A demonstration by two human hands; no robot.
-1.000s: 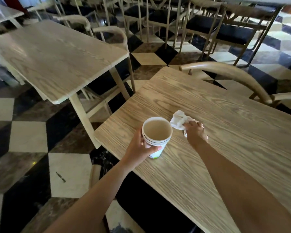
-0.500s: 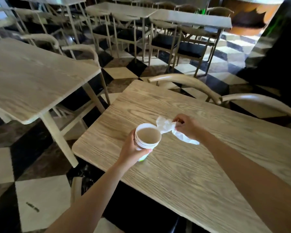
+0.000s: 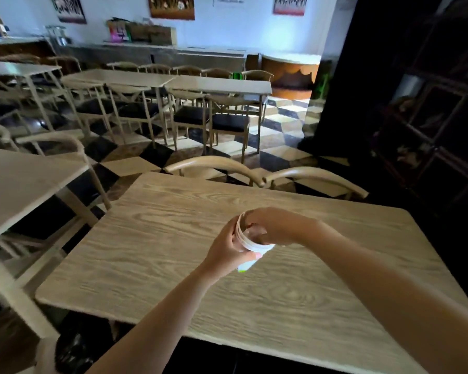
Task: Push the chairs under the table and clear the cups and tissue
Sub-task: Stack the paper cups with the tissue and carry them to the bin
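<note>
My left hand (image 3: 226, 248) grips a stack of white paper cups (image 3: 251, 244), tilted to the right and lifted above the wooden table (image 3: 173, 238). My right hand (image 3: 276, 228) covers the mouth of the top cup, fingers reaching inside. The white tissue is hidden under that hand, so I cannot see whether it is still held. Two curved wooden chair backs (image 3: 214, 166) (image 3: 316, 176) stand tucked against the table's far edge.
Another pale table (image 3: 19, 184) stands close at the left, with chairs behind it. More tables and dark-seated chairs (image 3: 189, 117) fill the checkered floor beyond. A dark cabinet (image 3: 430, 117) rises at the right. A chair back (image 3: 46, 354) shows at the near left corner.
My right hand lifted the tissue off the table and brought it to the cups' mouth, where it is now out of sight. My left hand raised and tilted the cups. The view swung upward.
</note>
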